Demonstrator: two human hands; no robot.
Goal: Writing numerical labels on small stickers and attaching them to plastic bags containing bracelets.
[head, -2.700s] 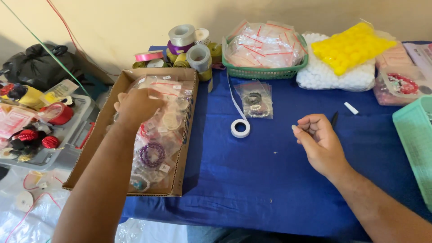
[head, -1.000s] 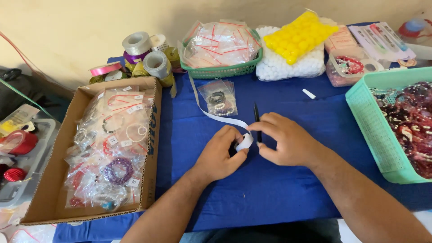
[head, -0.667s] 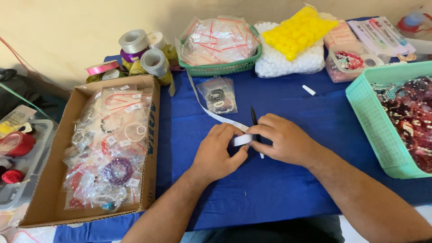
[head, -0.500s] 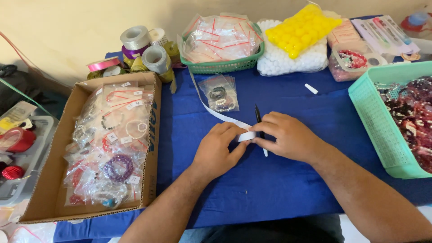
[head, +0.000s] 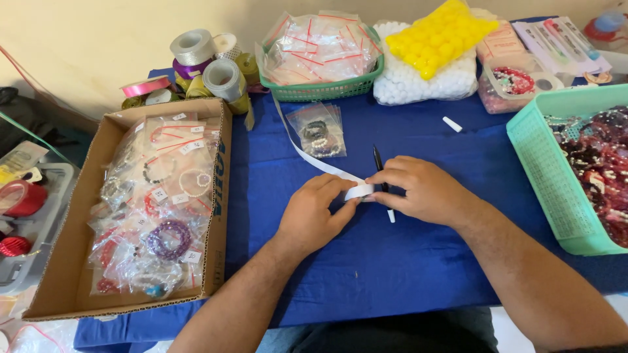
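White tape roll (head: 359,191) sits mid-surface on the blue cloth (head: 405,261) — your left hand (head: 313,212) and right hand (head: 422,191) pinch it between their fingers, black pen (head: 378,161) just behind.

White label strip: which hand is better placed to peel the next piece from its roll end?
Probably the right hand: its fingertips pinch the roll end of the white label strip, with the pen beneath it. The left hand mostly braces from below.
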